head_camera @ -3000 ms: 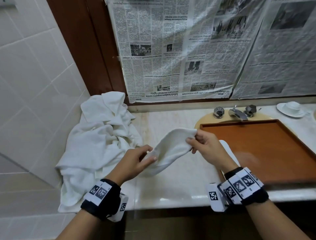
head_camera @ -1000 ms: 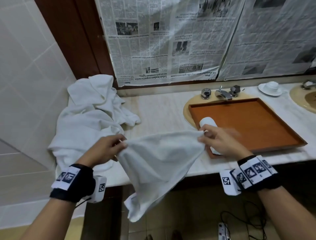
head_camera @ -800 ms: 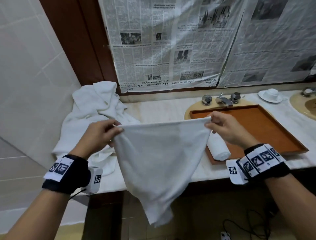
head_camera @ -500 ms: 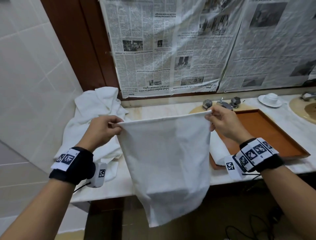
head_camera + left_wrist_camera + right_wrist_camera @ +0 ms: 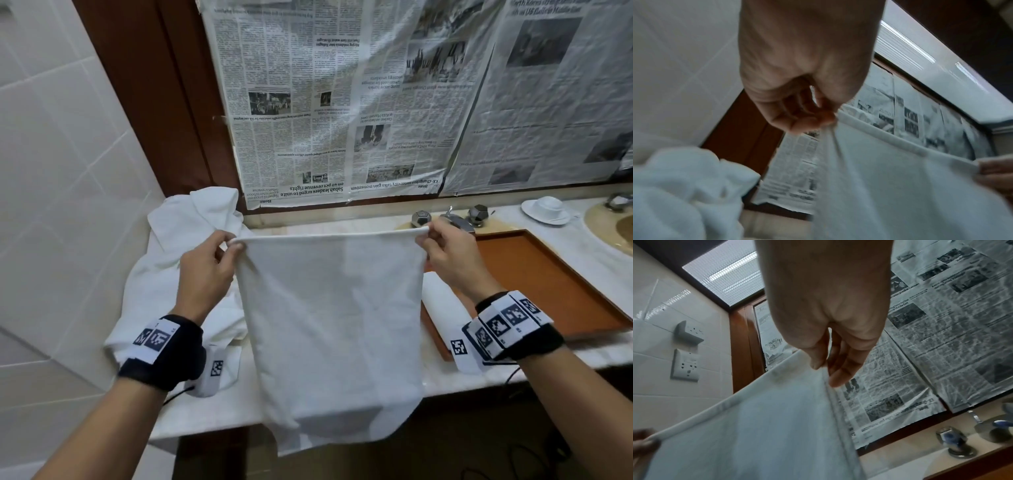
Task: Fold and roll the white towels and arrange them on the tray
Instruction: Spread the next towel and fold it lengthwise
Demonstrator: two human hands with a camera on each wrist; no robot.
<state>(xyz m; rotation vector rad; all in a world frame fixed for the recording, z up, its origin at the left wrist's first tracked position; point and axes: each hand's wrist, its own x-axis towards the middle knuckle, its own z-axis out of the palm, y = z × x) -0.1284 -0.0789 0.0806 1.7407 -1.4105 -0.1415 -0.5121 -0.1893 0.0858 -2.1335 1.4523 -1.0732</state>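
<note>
A white towel (image 5: 332,329) hangs flat in the air in front of the counter, its top hem stretched level. My left hand (image 5: 230,244) pinches its top left corner, and my right hand (image 5: 424,234) pinches the top right corner. The left wrist view shows the left hand (image 5: 824,120) on the towel (image 5: 890,186); the right wrist view shows the right hand (image 5: 823,369) on the towel (image 5: 756,426). A rolled white towel (image 5: 436,301) lies at the near left end of the wooden tray (image 5: 548,284), partly hidden. A heap of loose white towels (image 5: 174,250) sits at the counter's left end.
The marble counter (image 5: 301,226) has a faucet with two knobs (image 5: 459,217) behind the tray and a white saucer with an upturned cup (image 5: 546,209) at the back right. A second basin (image 5: 613,229) shows at the right edge. Newspaper (image 5: 342,102) covers the wall behind.
Both hands lifted the towel off the counter, spread apart and raised it, so it went from a bunched cloth to a sheet hanging flat with a taut top edge.
</note>
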